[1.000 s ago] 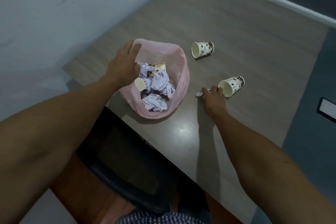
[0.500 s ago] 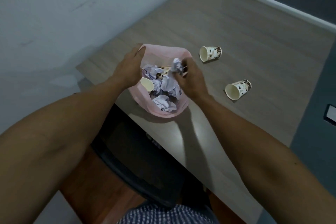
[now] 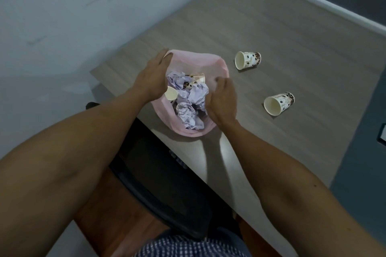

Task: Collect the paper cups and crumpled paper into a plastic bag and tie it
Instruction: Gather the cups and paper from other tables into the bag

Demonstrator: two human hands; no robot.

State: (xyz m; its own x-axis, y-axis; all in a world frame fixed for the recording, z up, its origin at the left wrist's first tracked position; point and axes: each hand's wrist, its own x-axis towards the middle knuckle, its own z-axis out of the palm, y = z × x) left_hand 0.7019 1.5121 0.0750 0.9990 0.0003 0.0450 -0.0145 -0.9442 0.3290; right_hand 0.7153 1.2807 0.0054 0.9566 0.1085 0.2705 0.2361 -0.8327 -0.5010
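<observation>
A pink plastic bag (image 3: 194,56) stands open near the table's front left corner. Inside it lie several balls of crumpled paper (image 3: 198,94) and two spotted paper cups (image 3: 172,93) (image 3: 196,79). My left hand (image 3: 152,77) grips the bag's left rim and holds it open. My right hand (image 3: 221,100) hovers at the bag's right rim, palm turned inward, with nothing visible in it. Two more spotted paper cups lie on their sides on the table to the right of the bag, a far cup (image 3: 247,60) and a nearer cup (image 3: 278,103).
The grey wooden table (image 3: 292,27) meets a white wall on the left. A black chair (image 3: 167,183) sits under the table's front edge, below my arms. A dark flat object (image 3: 383,133) shows at the right edge of the view.
My right hand picked a crumpled paper up beside the nearer cup, carried it left over the bag, and the paper is now out of the hand. My left hand kept its hold on the rim.
</observation>
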